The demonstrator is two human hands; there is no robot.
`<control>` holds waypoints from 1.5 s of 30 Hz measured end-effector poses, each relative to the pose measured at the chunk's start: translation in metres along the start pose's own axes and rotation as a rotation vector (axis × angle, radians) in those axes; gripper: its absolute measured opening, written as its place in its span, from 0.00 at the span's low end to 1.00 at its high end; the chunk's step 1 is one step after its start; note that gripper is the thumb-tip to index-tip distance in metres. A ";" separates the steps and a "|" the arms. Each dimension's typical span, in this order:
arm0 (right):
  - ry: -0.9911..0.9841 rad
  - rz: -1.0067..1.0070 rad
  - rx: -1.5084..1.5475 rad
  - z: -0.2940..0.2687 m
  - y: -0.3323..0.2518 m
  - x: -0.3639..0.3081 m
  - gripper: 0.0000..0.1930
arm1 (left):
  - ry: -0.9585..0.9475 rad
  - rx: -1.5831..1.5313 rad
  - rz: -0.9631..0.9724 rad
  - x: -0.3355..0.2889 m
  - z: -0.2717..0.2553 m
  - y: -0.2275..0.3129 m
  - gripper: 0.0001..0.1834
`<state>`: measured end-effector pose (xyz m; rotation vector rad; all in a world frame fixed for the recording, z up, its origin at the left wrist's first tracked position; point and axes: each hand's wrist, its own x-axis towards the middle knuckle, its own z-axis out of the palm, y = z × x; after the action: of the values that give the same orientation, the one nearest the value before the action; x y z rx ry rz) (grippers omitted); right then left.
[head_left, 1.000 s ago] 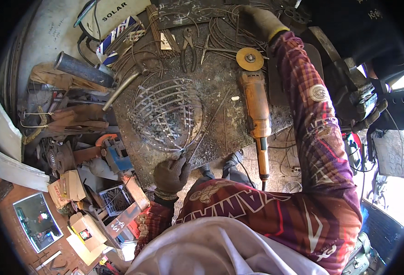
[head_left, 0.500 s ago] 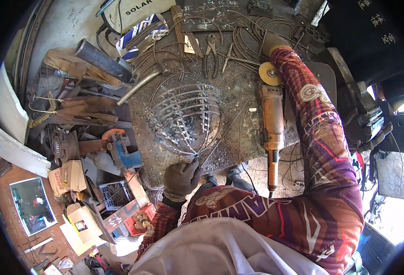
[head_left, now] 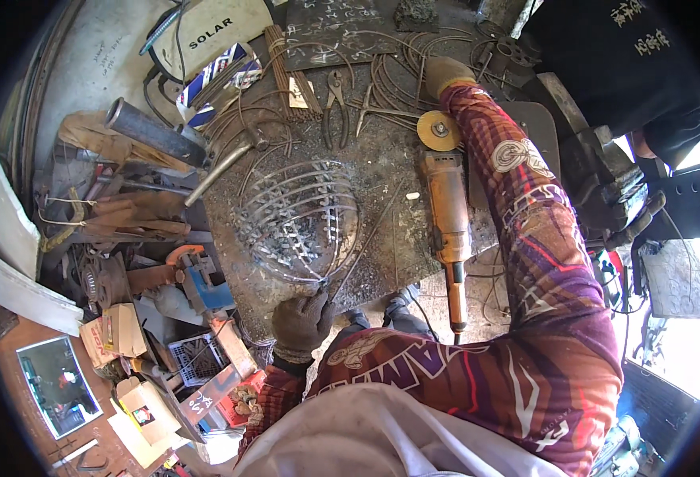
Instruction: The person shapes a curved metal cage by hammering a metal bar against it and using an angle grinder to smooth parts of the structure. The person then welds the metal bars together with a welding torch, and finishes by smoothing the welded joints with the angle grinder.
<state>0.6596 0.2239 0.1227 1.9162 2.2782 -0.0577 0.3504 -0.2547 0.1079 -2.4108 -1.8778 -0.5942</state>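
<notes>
A round metal cage of curved rods, with rows of short metal bits across it, (head_left: 318, 187) lies on the dark metal worktable (head_left: 385, 238). My gloved left hand (head_left: 300, 318) is closed at the cage's near rim, fingertips pinching it. My gloved right hand (head_left: 447, 75) reaches to the far right of the table, beside coiled metal rods (head_left: 401, 91); its fingers are hidden. An orange angle grinder (head_left: 449, 211) with a yellow disc (head_left: 439, 130) lies next to my right forearm. Pliers (head_left: 335, 111) rest beyond the cage, and a hammer (head_left: 222, 168) lies to its left.
A bundle of thin rods (head_left: 292, 75) and a marked metal plate (head_left: 330, 32) lie at the back. Left of the table stand a metal pipe (head_left: 155, 131), a blue tool (head_left: 207, 286) and cardboard boxes (head_left: 145, 405). A person in dark clothing (head_left: 604, 56) is at the far right.
The view has shifted, so the whole scene sits further left. My left hand stays at the cage's rim, and my right hand stays stretched out near the coiled rods.
</notes>
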 end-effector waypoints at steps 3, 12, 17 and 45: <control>0.101 -0.009 0.147 -0.014 0.000 -0.009 0.15 | 0.024 0.043 0.022 -0.001 0.002 -0.002 0.13; 0.387 -0.269 0.086 -0.126 -0.016 -0.044 0.14 | -0.007 -0.011 -0.018 -0.002 -0.004 0.000 0.13; 0.544 -0.198 0.363 -0.194 0.015 -0.092 0.20 | -0.004 -0.044 -0.010 -0.001 0.002 -0.003 0.13; -0.300 -0.665 1.845 -0.070 -0.093 -0.274 0.18 | 0.620 -0.764 -0.271 -0.001 -0.031 -0.025 0.34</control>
<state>0.6062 -0.0506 0.2255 0.8279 2.3847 -2.9536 0.3183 -0.2571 0.1315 -1.8552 -1.8783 -2.1023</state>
